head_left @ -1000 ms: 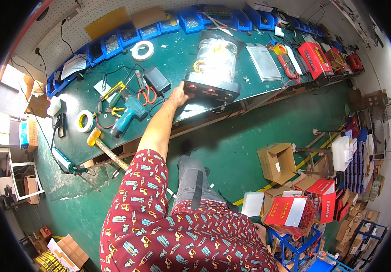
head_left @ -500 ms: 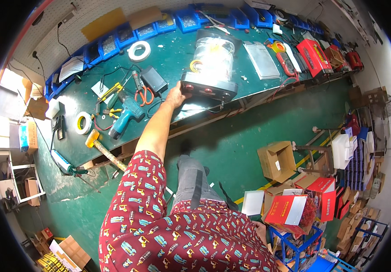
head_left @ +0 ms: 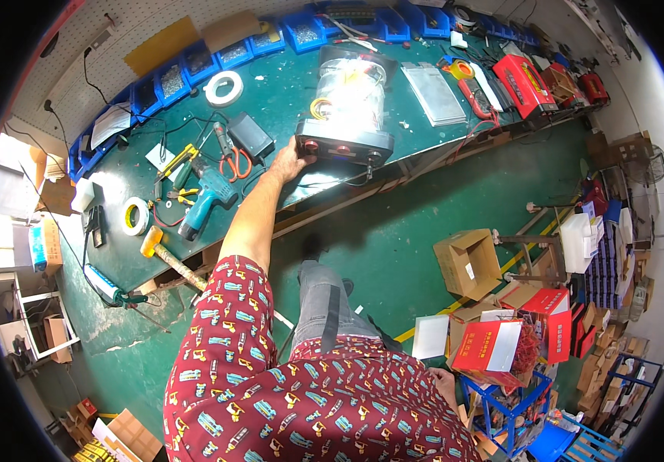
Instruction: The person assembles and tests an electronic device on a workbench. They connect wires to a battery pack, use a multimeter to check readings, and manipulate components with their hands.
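Observation:
My left hand (head_left: 290,161) grips the left corner of the black end panel of a device with a clear cylindrical body (head_left: 353,100). The panel carries red round fittings, and yellow wire shows inside the cylinder. The device stands near the front edge of the green workbench (head_left: 270,85). My fingers are partly hidden behind the panel. Low beside my body, my right hand (head_left: 444,383) hangs away from the bench, near an open red carton (head_left: 490,350); its fingers are too small and covered to read. Red-handled scissors (head_left: 235,165) and a black box-shaped adapter (head_left: 251,135) lie left of the device.
A teal cordless drill (head_left: 207,202), a yellow-headed mallet (head_left: 170,258) jutting past the bench edge, and tape rolls (head_left: 224,88) occupy the left side. Blue parts bins (head_left: 305,32) line the back. Flat panels (head_left: 434,94) and a red machine (head_left: 524,83) stand right. Cardboard boxes (head_left: 467,266) sit behind.
The whole view has shifted slightly, so the bench things sit a little further left. My left hand keeps its hold on the device's panel. My right hand stays low at my side.

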`<state>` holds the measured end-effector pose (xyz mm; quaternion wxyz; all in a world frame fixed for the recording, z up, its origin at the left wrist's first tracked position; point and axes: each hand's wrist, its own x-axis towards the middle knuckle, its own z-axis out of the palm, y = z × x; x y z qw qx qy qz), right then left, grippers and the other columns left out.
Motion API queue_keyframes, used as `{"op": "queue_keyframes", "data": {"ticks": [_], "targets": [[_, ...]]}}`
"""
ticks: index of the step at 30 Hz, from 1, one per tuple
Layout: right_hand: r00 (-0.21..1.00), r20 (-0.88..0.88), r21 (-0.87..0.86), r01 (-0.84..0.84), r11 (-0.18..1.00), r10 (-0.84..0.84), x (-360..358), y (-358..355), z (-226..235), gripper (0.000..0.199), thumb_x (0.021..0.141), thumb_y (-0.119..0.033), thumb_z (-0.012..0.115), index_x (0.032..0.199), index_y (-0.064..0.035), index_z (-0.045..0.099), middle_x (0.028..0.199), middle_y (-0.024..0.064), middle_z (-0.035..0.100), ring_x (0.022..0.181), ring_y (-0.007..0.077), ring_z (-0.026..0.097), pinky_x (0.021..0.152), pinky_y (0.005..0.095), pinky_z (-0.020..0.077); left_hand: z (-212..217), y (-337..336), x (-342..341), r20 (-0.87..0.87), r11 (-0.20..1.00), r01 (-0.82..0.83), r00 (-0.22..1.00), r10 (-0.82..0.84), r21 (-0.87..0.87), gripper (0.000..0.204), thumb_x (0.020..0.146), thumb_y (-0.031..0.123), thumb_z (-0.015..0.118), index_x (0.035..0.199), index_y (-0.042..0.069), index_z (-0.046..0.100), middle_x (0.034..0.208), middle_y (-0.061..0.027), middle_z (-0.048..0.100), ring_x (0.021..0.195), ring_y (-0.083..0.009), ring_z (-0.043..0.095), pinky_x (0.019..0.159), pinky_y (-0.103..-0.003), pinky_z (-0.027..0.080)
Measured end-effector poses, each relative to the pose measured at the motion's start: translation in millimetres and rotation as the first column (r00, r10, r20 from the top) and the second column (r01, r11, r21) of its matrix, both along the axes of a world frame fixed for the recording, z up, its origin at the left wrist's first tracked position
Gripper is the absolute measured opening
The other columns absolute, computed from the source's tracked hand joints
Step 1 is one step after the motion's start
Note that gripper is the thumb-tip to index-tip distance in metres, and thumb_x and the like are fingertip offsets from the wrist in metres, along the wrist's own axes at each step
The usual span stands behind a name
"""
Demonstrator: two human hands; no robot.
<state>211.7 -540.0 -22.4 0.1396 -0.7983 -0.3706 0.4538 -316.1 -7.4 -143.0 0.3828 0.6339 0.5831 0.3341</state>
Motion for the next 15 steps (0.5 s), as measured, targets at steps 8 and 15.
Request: {"op": "queue_keyframes", "data": {"ticks": [8,15], "targets": [[0.996,0.027,-0.09,0.087,0.992,-0.085,8,-14,-14,0.03,0.085,-0.016,0.068,0.104,0.0061,0.073,0.09,0.0125,0.076,0.081,0.0161,0.069,0.078,0.0284,0.054,-2,2,4,-0.048,0.999,-0.043,0.998,0.042,-0.027,0.063,0.086,0.03,0.079,0.133,0.006,0.045,0.123,-0.0227,0.066,0.12,-0.0404,0.06,0.101,-0.045,0.048],[0.994,0.004,-0.077,0.108,0.991,-0.108,11,-19,-21,0.026,0.087,-0.013,0.068,0.102,0.0062,0.073,0.089,0.0128,0.075,0.081,0.0162,0.07,0.077,0.0284,0.0547,-13,6,3,0.032,1.0,-0.016,0.999,0.017,-0.024,0.064,0.08,0.016,0.084,0.132,0.005,0.047,0.12,-0.0157,0.069,0.116,-0.0284,0.065,0.101,-0.038,0.049]]}}
